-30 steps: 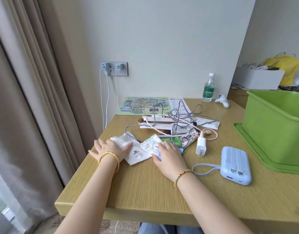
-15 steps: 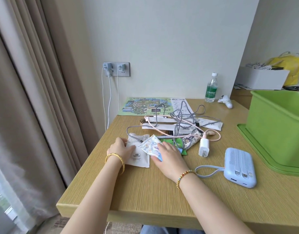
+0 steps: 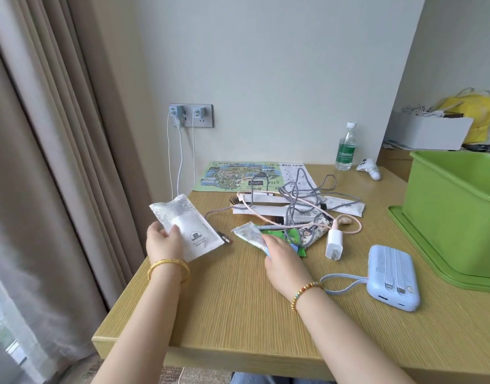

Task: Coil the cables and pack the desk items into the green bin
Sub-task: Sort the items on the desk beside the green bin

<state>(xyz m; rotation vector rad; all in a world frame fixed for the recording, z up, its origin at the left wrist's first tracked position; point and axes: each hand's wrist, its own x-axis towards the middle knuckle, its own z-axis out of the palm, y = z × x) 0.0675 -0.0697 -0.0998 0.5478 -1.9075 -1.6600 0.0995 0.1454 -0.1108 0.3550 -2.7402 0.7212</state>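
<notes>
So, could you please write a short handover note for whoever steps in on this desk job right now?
Left hand: holds the white packet lifted off the desk.
Right hand: rests on the small patterned packet at the near edge of the pile; whether it has a grip on it cannot be told.
Cables: grey and pink ones lie tangled over the pile mid-desk, with the white charger plug at the near end.
Power bank: on the desk, near the green bin.
Done: nothing coiled; no desk items visible in the bin.
Left: coil the cables and pack everything.
</notes>
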